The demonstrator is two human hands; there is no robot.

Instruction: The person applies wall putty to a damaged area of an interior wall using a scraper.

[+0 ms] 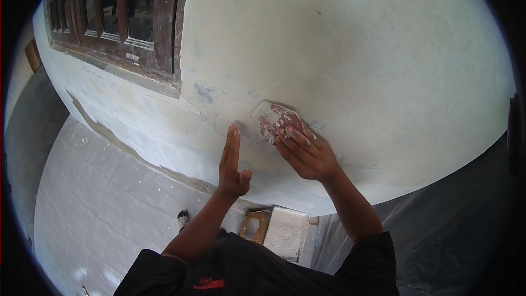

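My right hand (308, 156) holds a flat, dark-red putty spreader (272, 121) against the pale plastered wall (383, 71). White filler is smeared over much of its face, and some sticks to my fingers. The fingers lie across the spreader's near right part and hide that edge. To the left, my left hand (233, 161) is raised close to the wall with its fingers stretched up and the thumb apart. Nothing is in it. Grey, patchy marks show on the wall around the spreader and up toward the window corner.
A brown wooden window (164, 38) with glass panes is set in the wall at upper left. Below me are a brownish-yellow stool (255, 225) and a white-coated rectangular board or tray (287, 233). Spattered grey sheeting (109, 181) covers the floor; dark plastic (433, 235) lies at right.
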